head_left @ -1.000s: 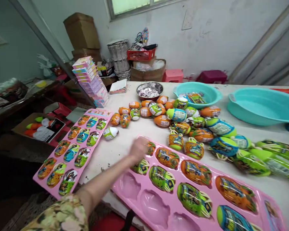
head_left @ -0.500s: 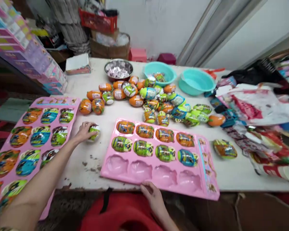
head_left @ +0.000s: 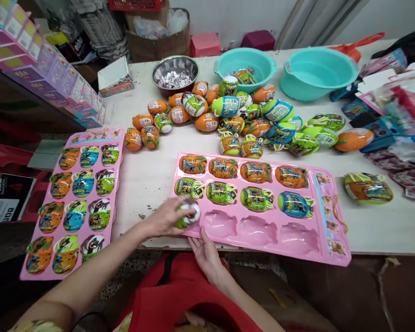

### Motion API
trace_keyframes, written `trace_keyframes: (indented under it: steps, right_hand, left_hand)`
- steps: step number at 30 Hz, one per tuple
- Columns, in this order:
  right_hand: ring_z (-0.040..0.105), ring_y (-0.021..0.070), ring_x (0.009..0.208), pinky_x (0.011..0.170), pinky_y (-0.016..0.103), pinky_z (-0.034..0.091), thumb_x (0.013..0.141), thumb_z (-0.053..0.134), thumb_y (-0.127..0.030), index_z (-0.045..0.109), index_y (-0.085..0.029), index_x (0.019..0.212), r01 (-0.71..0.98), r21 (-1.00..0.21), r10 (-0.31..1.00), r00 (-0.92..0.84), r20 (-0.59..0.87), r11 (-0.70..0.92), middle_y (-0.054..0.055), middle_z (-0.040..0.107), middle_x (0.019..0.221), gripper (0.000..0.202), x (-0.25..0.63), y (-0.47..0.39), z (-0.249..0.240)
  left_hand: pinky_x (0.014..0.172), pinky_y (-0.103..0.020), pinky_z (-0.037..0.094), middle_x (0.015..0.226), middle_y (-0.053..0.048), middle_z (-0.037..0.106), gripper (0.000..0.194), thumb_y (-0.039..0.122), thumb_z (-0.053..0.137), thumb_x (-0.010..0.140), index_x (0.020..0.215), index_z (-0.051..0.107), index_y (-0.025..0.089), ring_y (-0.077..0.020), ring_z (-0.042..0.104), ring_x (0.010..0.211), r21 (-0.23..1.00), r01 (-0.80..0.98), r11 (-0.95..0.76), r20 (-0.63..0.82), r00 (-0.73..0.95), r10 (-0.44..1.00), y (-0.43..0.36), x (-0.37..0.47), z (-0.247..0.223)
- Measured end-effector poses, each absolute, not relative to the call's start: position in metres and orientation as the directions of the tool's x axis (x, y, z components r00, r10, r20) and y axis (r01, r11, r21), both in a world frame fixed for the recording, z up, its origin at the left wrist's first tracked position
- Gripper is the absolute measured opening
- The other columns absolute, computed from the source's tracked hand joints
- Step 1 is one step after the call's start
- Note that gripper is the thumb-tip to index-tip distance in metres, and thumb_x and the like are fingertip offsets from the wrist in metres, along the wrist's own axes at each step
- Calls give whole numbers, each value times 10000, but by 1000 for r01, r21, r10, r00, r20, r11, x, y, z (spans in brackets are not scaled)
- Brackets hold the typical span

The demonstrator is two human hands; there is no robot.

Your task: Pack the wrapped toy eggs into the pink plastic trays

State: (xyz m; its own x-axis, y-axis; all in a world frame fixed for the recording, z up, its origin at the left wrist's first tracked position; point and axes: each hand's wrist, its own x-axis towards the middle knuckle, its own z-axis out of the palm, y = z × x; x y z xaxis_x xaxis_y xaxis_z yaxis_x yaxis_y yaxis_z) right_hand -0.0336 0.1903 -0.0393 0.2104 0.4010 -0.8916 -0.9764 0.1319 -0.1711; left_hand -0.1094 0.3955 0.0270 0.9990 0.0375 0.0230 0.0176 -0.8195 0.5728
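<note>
A green-and-white egg (head_left: 189, 216) is gripped in my left hand (head_left: 164, 217), over the front left hollow of the pink tray (head_left: 240, 240). My right hand (head_left: 207, 256) touches the tray's front edge, palm up with its fingers apart, and holds nothing else. The tray's two back rows hold orange, green and blue eggs, such as the blue one (head_left: 295, 204) at the right end. In the front row, three hollows to the right of my left hand are bare. A second pink tray (head_left: 115, 203), filled with eggs, lies at the left.
Several loose eggs (head_left: 207, 122) are piled behind the near tray. Beyond them stand a metal bowl (head_left: 193, 83) and two turquoise basins (head_left: 287, 83). Stacked boxes (head_left: 55, 83) rise at the left, and bagged packaging (head_left: 408, 110) covers the right side.
My left hand has moved right with the egg, from the table between the trays to the near tray's front left hollow. My right hand's fingers have spread at the tray edge. The view has shifted.
</note>
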Motion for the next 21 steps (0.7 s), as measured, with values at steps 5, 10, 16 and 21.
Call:
trace_keyframes:
  steps: [5, 10, 16, 21]
  right_hand:
    - [685, 216, 890, 879, 382, 574, 608, 870, -314, 646, -162, 869, -948, -277, 345, 315, -884, 156, 24, 714, 867, 376, -38, 194, -42]
    - [684, 236, 902, 875, 418, 587, 637, 850, -256, 648, -144, 865, -941, -297, 295, 333, -896, 160, 40, 713, 896, 324, -47, 190, -39]
    - [672, 206, 925, 897, 378, 573, 586, 879, -279, 649, -172, 873, -959, -244, 341, 281, -897, 148, 16, 716, 891, 383, -46, 184, -34]
    - [614, 229, 1074, 889, 419, 574, 543, 888, -320, 641, -214, 956, -974, -174, 309, 210, -927, 142, 4, 685, 1094, 493, -45, 193, -35]
  left_hand:
    - [1045, -445, 327, 1396, -90, 457, 461, 400, 612, 848, 1299, 528, 356, -279, 414, 1266, 501, -133, -855, -80, 977, -199, 369, -92, -1]
    - [1026, -474, 329, 1383, -68, 463, 499, 418, 649, 804, 1289, 539, 382, -308, 417, 1231, 497, -121, -859, -171, 957, -234, 378, -91, -9]
    - [1121, -537, 231, 1491, -107, 356, 774, 569, 698, 722, 1395, 422, 305, -347, 277, 1378, 647, 247, -721, -107, 966, 235, 369, -107, -7]
    - [964, -443, 471, 1265, -142, 587, 791, 553, 739, 672, 1310, 469, 170, -306, 563, 1156, 799, 558, 224, -570, 585, 577, 363, -120, -12]
